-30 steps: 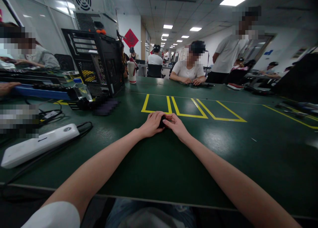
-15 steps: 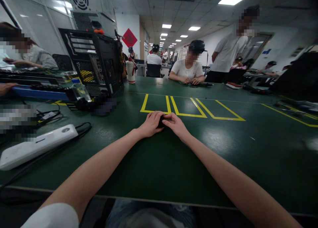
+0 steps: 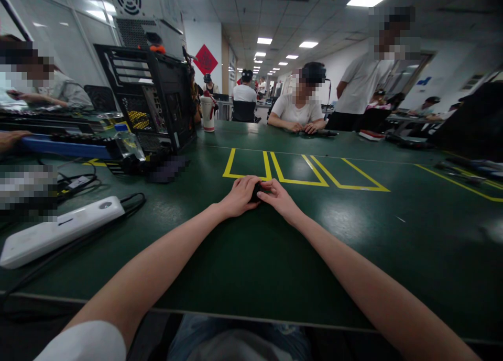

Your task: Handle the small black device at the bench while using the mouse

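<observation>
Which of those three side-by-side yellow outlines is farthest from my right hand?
The rightmost outline; the left outline and middle outline have edges close to your right hand.

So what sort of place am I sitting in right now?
Probably a shared electronics workroom: a black computer case stands on a long green table, yellow tape outlines mark its surface, and a seated person opposite handles something dark.

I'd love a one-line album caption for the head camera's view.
Left hand and right hand hold a small dark object at a green table, near yellow outlines.
</observation>
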Tool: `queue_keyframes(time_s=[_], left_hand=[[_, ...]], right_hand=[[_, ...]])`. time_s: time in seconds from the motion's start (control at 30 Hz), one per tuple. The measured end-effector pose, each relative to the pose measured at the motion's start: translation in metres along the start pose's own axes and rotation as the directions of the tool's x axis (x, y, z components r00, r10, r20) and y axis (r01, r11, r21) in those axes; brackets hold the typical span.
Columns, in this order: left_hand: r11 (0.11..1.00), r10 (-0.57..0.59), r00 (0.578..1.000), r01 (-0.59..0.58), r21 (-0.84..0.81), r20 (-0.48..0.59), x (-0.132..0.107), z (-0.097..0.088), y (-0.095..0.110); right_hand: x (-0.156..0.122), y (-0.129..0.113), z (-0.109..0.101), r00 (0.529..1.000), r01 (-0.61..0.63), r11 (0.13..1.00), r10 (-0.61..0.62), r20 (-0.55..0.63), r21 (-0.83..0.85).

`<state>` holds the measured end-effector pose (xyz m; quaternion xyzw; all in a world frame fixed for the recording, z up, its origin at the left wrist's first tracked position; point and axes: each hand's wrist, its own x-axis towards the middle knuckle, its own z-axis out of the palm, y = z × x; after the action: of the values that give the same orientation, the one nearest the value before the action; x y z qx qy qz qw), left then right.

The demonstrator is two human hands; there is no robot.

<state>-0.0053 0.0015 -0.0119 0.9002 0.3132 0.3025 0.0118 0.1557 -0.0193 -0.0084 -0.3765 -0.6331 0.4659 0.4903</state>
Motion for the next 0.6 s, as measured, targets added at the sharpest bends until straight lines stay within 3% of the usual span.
queue_keyframes(time_s=[0.33, 0.6], left_hand=[[1.0, 0.008, 1.0, -0.008, 0.014, 0.001, 0.0001, 0.001, -0.0006], [1.0, 0.002, 1.0, -0.002, 0.001, -0.005, -0.0004, 0.0005, -0.0006]], right_hand=[[0.003, 0.0033, 0.0013, 0.996, -0.078, 0.997, 0.077, -0.044, -0.012], [0.0004, 0.0032, -0.0003, 1.0, -0.005, 1.0, 0.005, 0.011, 0.015]])
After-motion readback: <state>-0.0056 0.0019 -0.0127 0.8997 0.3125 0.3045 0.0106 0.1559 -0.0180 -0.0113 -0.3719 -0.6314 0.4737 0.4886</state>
